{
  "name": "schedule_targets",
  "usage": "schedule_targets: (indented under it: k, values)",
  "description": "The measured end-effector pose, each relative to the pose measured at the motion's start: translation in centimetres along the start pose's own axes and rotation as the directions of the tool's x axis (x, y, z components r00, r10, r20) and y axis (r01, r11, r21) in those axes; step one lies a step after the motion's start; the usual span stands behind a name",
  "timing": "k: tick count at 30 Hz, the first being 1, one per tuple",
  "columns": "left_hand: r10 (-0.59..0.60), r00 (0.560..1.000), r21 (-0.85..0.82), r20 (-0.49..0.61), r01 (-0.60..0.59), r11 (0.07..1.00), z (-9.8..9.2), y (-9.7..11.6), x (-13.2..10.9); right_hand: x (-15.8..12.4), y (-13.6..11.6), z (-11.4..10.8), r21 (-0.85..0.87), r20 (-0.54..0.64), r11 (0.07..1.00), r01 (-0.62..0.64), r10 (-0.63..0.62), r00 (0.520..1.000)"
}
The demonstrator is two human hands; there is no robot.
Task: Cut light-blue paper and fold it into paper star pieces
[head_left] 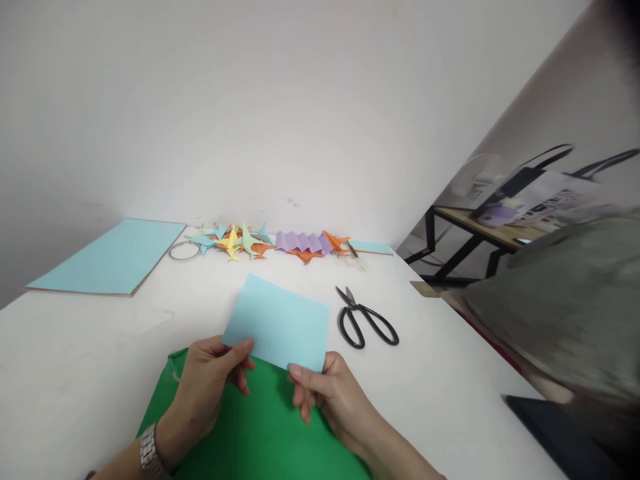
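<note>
A light blue sheet of paper point(280, 320) is held up between my two hands, tilted, above a green cloth-like sheet point(270, 427). My left hand point(213, 373) pinches its lower left corner, thumb on top. My right hand point(325, 387) pinches the lower right edge the same way. To the right of the paper lie black-handled scissors point(361, 317), blades apart and pointing away from me. A silver watch band point(150, 453) circles my left wrist.
Folded paper figures point(235, 240) and a pleated purple paper point(303, 242) line the wall. At the left sits a stack of large blue sheets point(113, 257), near a thin ring point(185, 251). A person's grey sleeve point(565, 300) shows at right, before a table with a bag point(545, 193).
</note>
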State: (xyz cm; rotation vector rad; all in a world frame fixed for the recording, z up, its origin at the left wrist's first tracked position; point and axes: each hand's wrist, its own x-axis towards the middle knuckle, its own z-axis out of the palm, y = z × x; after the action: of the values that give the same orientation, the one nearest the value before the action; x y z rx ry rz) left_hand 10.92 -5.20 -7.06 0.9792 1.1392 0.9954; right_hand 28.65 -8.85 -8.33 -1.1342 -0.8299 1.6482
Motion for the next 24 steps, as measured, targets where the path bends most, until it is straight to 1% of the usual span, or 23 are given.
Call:
schedule_targets:
  k: [3,7,9,13,15,17,19,21,22,24]
  values:
    - [0.003,1.0,-0.04,-0.017,-0.003,0.999,-0.1,0.5,0.0,0.2,-0.1,-0.3,-0.005,-0.023,1.0,-0.004,0.004,1.0]
    - [-0.014,1.0,-0.119,0.006,0.014,0.993,-0.4,0.8,0.2,0.5,-0.3,-0.7,-0.003,-0.03,1.0,-0.01,0.01,0.999]
    - [-0.017,1.0,-0.134,0.004,0.018,0.991,-0.6,0.8,0.3,0.6,-0.5,-0.8,0.015,-0.019,1.0,-0.004,0.004,1.0]
    - [0.014,1.0,-0.129,-0.028,-0.017,0.992,-0.7,0.8,0.3,0.7,-0.4,-0.8,0.013,0.024,1.0,-0.021,0.02,1.0]
    - [0.032,0.999,-0.128,-0.04,-0.037,0.991,-0.8,0.8,0.3,0.8,-0.1,-0.8,-0.01,-0.013,1.0,-0.017,0.017,1.0]
    - [0.042,0.998,-0.136,-0.043,-0.048,0.99,-1.0,0.9,0.5,1.0,0.1,-0.9,-0.05,-0.065,0.999,0.009,-0.012,0.998]
    - [0.053,0.995,-0.156,-0.081,-0.065,0.986,-1.6,1.1,1.0,1.3,0.1,-1.4,-0.073,-0.143,0.997,0.035,-0.045,0.989]
    - [0.083,0.975,-0.181,-0.206,-0.121,0.976,-2.4,1.5,1.5,1.6,-0.2,-2.0,-0.058,-0.247,0.996,0.068,-0.08,0.966]
    - [0.104,0.957,-0.188,-0.27,-0.159,0.969,-2.8,1.7,1.7,1.6,-0.4,-2.3,-0.053,-0.288,0.994,0.101,-0.112,0.951]
    - [0.109,0.949,-0.19,-0.296,-0.171,0.967,-3.0,1.9,1.7,1.5,-0.7,-2.4,-0.121,-0.327,0.975,0.184,-0.214,0.921]
